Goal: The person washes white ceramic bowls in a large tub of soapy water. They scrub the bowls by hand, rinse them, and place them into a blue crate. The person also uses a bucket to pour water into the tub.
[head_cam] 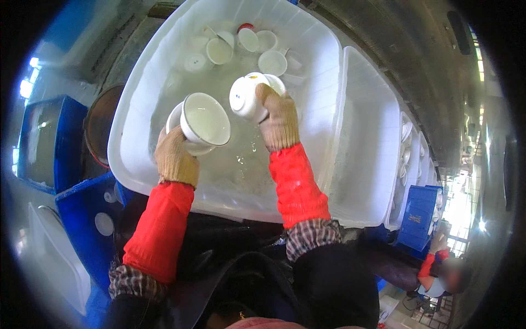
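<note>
Above cloudy water in a large white plastic tub point(123, 135), both hands wear tan knit gloves. My left hand point(176, 154) grips white bowls point(206, 119), at least two held together, the front one with its open side turned up. White bowls point(248, 98) are also in my right hand point(279, 115); one shows its base with small blue marks, and another is partly hidden behind it. Several white bowls and cups point(272, 63) lie in the water at the tub's far side, near a small red item point(245, 28).
A second white tub point(363, 135) adjoins on the right, with stacked white dishes point(406, 144) beyond it. Blue crates point(88, 205) and a round brown container point(102, 123) stand at left. A co-worker point(435, 275) is at the lower right, near a blue crate point(418, 216).
</note>
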The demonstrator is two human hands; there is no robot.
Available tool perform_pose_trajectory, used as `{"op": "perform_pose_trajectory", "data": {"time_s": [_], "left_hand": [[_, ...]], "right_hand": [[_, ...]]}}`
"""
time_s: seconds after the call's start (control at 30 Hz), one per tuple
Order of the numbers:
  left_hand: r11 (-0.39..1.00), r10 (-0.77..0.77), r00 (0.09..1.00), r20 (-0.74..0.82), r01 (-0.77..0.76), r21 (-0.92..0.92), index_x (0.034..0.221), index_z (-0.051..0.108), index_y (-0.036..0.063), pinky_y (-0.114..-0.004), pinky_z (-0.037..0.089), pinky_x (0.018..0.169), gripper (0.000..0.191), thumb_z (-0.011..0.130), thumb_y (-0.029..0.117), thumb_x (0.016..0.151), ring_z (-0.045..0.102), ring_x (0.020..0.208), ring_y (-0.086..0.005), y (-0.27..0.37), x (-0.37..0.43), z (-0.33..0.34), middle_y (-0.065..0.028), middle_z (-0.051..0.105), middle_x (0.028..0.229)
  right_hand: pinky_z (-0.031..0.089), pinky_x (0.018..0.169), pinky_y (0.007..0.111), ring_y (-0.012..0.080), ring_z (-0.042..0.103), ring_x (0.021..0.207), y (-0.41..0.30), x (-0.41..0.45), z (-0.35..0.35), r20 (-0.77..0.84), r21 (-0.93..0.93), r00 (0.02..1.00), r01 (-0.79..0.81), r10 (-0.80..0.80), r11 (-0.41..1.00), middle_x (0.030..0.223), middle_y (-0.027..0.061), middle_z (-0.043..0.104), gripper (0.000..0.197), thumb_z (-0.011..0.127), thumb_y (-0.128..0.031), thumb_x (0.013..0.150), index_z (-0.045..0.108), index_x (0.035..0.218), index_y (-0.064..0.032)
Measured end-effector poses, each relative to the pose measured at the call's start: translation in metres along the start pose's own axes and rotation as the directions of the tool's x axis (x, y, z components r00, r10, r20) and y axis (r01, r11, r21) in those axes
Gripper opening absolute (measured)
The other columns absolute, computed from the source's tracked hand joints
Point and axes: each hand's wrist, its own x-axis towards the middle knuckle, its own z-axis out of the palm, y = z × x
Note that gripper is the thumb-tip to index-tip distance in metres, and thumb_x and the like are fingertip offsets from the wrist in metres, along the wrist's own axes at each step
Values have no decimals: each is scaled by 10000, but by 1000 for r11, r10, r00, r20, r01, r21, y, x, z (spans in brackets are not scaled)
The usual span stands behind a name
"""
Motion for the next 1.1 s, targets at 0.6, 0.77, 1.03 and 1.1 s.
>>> {"op": "perform_pose_trajectory", "data": {"time_s": [0.6, 0.77, 1.03, 1.1], "left_hand": [[948, 277, 943, 184, -299, 107, 1114, 639, 50, -355, 546, 819, 373, 731, 72, 753, 666, 979, -289, 1, 9, 11, -129, 688, 1025], [963, 264, 950, 168, -269, 9, 1115, 640, 58, -358, 541, 818, 383, 751, 115, 752, 669, 974, -288, 10, 7, 8, -127, 690, 1034], [969, 230, 962, 148, -240, 56, 1109, 634, 50, -368, 531, 845, 369, 751, 106, 764, 651, 1018, -314, -2, 11, 4, -141, 688, 1052], [960, 245, 956, 160, -263, 100, 1145, 621, 34, -377, 504, 902, 399, 746, 104, 773, 624, 1085, -308, 3, 16, 5, -163, 666, 1119]], "right_hand": [[501, 886, 355, 249, 665, 937, -41, -89, -11, -23, -707, 789, 421, -614, 568, 967, 152, 687, 380, 544, -325, 989, 647, 1077, 29], [428, 1037, 401, 293, 656, 975, -30, -79, 22, 542, -620, 574, 766, -614, 169, 1032, 174, 683, 410, 597, -379, 947, 658, 1091, 0], [473, 815, 226, 127, 606, 989, -16, -68, -1, -90, -82, 962, 252, -259, 964, 1142, 149, 655, 721, 683, -516, 865, 543, 1231, 89], [493, 782, 241, 112, 624, 917, 12, -60, -10, -189, -91, 966, 161, -176, 983, 1093, 127, 672, 667, 688, -487, 871, 560, 1214, 71]]}}
